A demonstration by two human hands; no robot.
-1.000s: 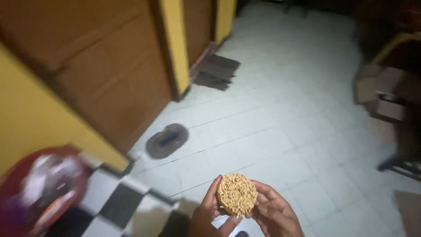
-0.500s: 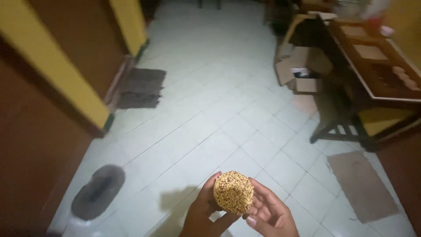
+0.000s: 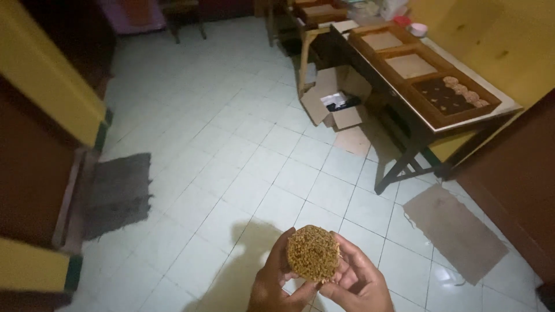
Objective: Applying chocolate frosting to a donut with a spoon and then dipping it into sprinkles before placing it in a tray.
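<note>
Far right of the room, an open cardboard box [image 3: 334,104] sits on the pale tiled floor [image 3: 231,167] just beside the leg of a long table [image 3: 416,124], its brown flaps splayed outward and something dark lying inside. A flat piece of brown cardboard [image 3: 457,231] lies on the tiles nearer, to the right, close to the table's foot. On the tabletop are shallow wooden trays [image 3: 430,72] in a row; the nearest one is dark inside and holds a line of small round tan pieces [image 3: 465,92] along its far edge, while the two beyond it show plain light-brown bottoms. A dark grey mat [image 3: 118,193] lies at the left by a doorway. At the near bottom centre, both hands hold up a round, thick disc [image 3: 313,253] of golden-brown, coarse, strand-like material, its flat face towards the camera and its surface rough and grainy. The left hand [image 3: 277,283] has thumb and fingers closed on the disc's left edge; the right hand [image 3: 361,283] wraps its fingers against the right edge and underside.
</note>
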